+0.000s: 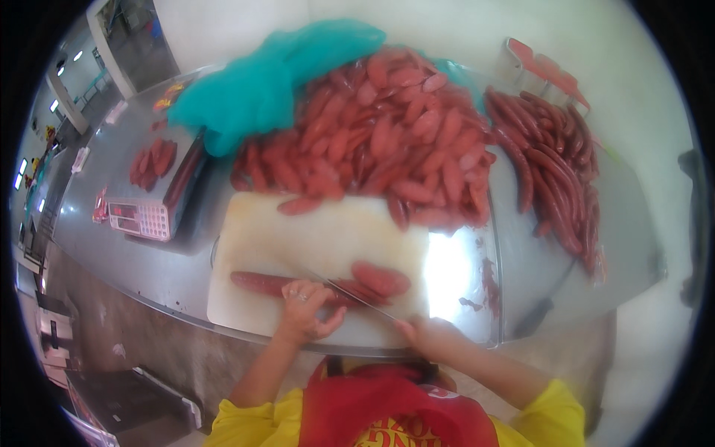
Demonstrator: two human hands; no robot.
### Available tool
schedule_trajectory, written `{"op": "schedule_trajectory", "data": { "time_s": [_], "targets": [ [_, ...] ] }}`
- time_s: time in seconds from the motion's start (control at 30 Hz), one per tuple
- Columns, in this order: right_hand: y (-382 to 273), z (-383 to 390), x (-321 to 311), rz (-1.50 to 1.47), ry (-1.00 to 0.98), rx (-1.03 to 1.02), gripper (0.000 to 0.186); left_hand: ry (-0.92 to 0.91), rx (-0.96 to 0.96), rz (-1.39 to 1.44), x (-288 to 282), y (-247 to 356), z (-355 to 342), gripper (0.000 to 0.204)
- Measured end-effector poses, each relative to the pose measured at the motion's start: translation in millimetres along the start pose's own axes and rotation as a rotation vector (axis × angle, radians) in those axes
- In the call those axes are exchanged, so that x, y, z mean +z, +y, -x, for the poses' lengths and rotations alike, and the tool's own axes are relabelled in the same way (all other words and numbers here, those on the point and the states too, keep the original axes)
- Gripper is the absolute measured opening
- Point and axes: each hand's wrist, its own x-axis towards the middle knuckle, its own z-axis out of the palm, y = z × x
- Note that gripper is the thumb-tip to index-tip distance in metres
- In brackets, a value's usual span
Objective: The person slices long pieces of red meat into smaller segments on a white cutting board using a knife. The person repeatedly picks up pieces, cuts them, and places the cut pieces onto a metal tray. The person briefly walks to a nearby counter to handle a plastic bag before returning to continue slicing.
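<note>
On the white cutting board (328,231) lies a long reddish-brown sausage (257,282). My left hand (304,304) is closed over its right part, fingers curled and a ring on one of them. My right hand (432,337) grips a knife (357,293), whose handle is mostly hidden in the fist. The thin blade slants up and left across the sausage, just right of my left fingers. Beyond the blade rest several cut sausage slices (380,279), some overlapping.
Behind the board rises a large heap of sliced sausage (395,134), beside a green plastic bag (253,93). Whole sausages (555,167) are piled at the right on the steel table (179,276). A scale (139,218) stands at the left, near a few sausage pieces (153,162).
</note>
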Motion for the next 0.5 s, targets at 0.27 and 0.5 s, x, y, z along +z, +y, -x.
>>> {"op": "schedule_trajectory", "data": {
  "time_s": [0.27,0.5],
  "targets": [
    [5,28,-8,0.009,0.022,-0.041,0.057,0.096,0.024,-0.074,-3,-2,8,0.029],
    [30,82,-23,0.088,-0.028,0.033,0.057,0.051,-0.058,0.022,-2,-7,8,0.032]
  ]
}}
